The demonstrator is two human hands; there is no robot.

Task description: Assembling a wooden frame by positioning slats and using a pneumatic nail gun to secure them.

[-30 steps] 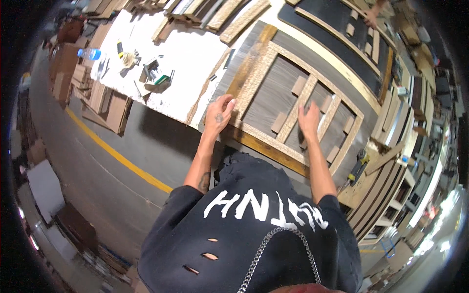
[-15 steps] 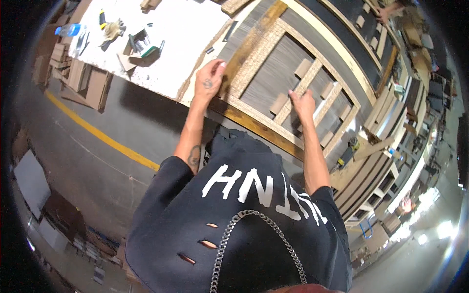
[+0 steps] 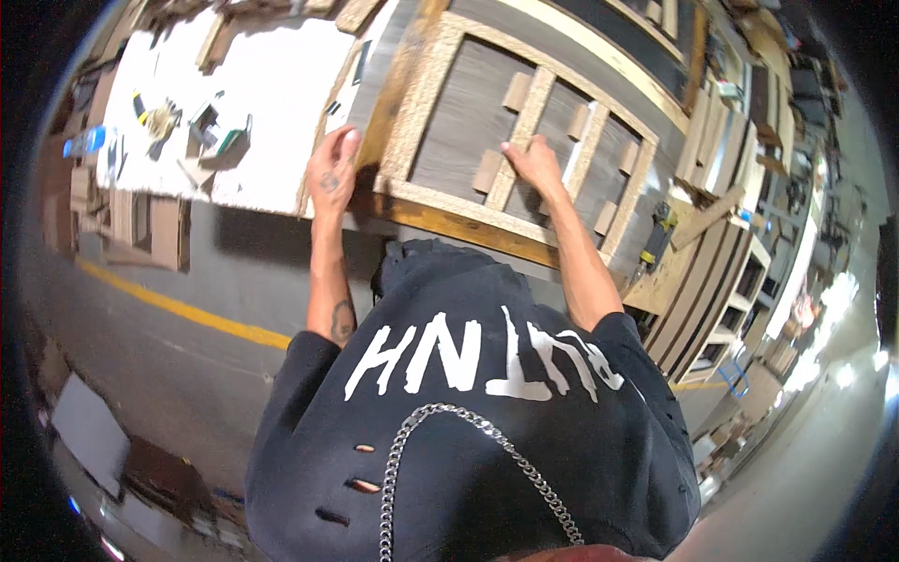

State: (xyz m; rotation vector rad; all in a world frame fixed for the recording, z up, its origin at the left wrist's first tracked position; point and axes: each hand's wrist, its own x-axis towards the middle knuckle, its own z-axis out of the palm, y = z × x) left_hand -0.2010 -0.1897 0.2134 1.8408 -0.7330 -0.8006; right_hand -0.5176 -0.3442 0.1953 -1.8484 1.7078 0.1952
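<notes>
A light chipboard frame (image 3: 452, 35) with crossbars lies on a grey wood-grain panel (image 3: 459, 98). My right hand (image 3: 538, 169) is closed around one of its crossbars (image 3: 526, 117), thumb on the left side. Small wooden blocks (image 3: 488, 171) sit against the crossbars, several in all. My left hand (image 3: 331, 176) hovers left of the frame, near the edge of the white tabletop. Its fingers are curled with the thumb pressed near them; anything between them is too small to make out. A brown-stained wooden rail (image 3: 459, 227) runs along the frame's near side.
On the white tabletop (image 3: 272, 103) are a yellow-and-black tool (image 3: 140, 108), a glove-like tan bundle (image 3: 161, 122) and an open box (image 3: 203, 122). A water bottle (image 3: 84, 142) lies at its left edge. A yellow-green power tool (image 3: 658, 234) and stacked boards (image 3: 688, 300) are on the right.
The view has turned, so the bench appears further left and less tilted. My right hand keeps its place on the crossbar. Another person's hand at the top right has left the view.
</notes>
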